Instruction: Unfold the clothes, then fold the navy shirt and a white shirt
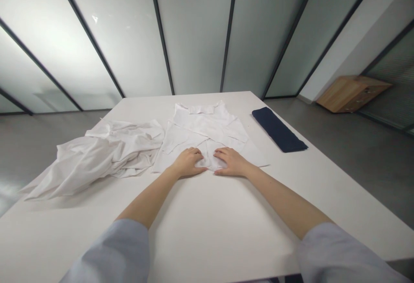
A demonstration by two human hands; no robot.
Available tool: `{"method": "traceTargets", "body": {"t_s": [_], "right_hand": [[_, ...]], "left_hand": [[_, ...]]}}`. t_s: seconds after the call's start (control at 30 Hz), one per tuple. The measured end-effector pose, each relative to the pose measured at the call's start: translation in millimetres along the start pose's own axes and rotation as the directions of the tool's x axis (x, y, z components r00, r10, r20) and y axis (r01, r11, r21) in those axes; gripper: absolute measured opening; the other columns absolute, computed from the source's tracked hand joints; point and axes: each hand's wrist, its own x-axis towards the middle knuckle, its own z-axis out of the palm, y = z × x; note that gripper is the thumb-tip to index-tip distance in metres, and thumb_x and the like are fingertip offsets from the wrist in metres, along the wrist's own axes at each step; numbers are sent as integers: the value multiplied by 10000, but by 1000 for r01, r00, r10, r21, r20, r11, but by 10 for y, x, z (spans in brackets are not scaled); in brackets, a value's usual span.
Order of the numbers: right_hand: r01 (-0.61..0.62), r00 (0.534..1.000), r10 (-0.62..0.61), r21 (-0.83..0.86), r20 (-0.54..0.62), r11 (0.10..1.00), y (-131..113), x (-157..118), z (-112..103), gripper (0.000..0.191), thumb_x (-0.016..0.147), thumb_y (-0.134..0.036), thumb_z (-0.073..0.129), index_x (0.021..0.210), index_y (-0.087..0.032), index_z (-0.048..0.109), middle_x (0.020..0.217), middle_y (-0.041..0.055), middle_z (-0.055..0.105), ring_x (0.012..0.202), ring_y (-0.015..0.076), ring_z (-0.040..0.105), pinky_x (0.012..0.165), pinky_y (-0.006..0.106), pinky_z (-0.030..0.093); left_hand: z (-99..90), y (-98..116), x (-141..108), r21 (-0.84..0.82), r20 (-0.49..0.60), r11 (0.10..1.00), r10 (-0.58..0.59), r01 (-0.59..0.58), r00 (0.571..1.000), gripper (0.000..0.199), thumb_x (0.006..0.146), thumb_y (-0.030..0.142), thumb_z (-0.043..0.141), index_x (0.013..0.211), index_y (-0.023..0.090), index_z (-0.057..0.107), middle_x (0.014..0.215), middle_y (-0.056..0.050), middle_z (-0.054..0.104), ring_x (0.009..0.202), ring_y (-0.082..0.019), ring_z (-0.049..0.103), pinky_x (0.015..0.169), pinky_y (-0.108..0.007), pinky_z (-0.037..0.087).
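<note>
A white garment (207, 124) lies flat on the white table (220, 218), its sides folded in over the middle. My left hand (187, 162) rests palm down on its near edge, and my right hand (231, 162) does the same a short gap away. Neither hand grips the cloth. To the left, a crumpled heap of white cloth (106, 153) touches the flat garment's left side and hangs over the table's left edge. A folded navy cloth (278, 130) lies to the right, apart from the white garment.
Grey floor (371, 166) flanks the table on the right and left. Frosted glass partitions (194, 33) with dark frames stand behind it. A low wooden cabinet (352, 94) stands on the floor at the far right. Light-blue sleeves cover my forearms near the table's front.
</note>
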Motion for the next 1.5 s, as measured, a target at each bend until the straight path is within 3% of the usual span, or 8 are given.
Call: {"method": "traceTargets", "body": {"t_s": [0.27,0.47,0.67,0.8,1.03,1.13,1.3,1.5], "right_hand": [[80,997,-81,-42,-18,996,1,62,82,351,817,-265,618,1148,-177,691,1224,125,659,1103,258,610,973,403,426],[26,1000,-25,-88,4,996,57,47,57,478,752,-68,543,1206,-171,652,1251,99,651,1155,234,582,982,377,417],[-230,972,219,-169,-82,958,81,21,-64,339,809,-133,535,1111,-163,687,1124,94,710,1041,239,632,912,342,423],[-302,947,276,-170,-164,938,69,17,-123,273,893,-238,483,1033,-182,709,989,85,740,928,235,662,852,329,426],[-158,987,162,-257,-4,953,231,-79,-202,335,790,-113,530,1072,-189,696,1107,97,704,1044,237,619,912,349,422],[-107,992,120,-302,27,947,342,-207,-255,427,747,-91,558,1149,-191,665,1214,109,653,1127,256,575,950,380,418],[-223,974,224,-312,-32,923,574,-430,-210,589,702,-22,502,1269,-144,604,1373,138,551,1247,270,513,1014,421,418],[-288,957,287,-131,-27,949,724,-509,-145,629,680,-3,422,1257,-149,625,1377,80,558,1282,192,506,1112,352,354]], "left_hand": [[37,70,71,96,45,995,-28,23,999,206,860,251,503,963,188,669,951,-72,679,900,-204,624,832,-328,483],[-3,73,5,45,79,998,31,-35,996,429,757,128,505,1159,213,629,1168,-76,613,1059,-207,572,948,-331,454],[3,233,4,96,67,986,-142,136,988,530,815,415,566,1298,202,519,1246,-113,562,1130,-268,535,968,-400,450],[71,285,86,163,76,956,-257,243,963,372,851,236,497,1214,189,563,1171,-107,609,1083,-241,568,900,-359,482],[-4,29,-123,213,96,973,-113,91,989,519,786,24,429,1247,218,570,1395,-95,519,1251,-243,479,1008,-394,411],[-115,-105,-385,257,62,947,-215,193,975,602,755,18,448,1314,227,532,1455,-100,463,1290,-263,451,1029,-423,399],[-213,-355,-689,223,17,874,-445,431,895,610,733,23,443,1299,213,566,1392,-89,542,1274,-242,495,1045,-391,415],[-292,-448,-700,206,62,853,-500,480,864,579,754,52,413,1297,169,578,1328,-91,604,1214,-216,563,1039,-336,413]]}}
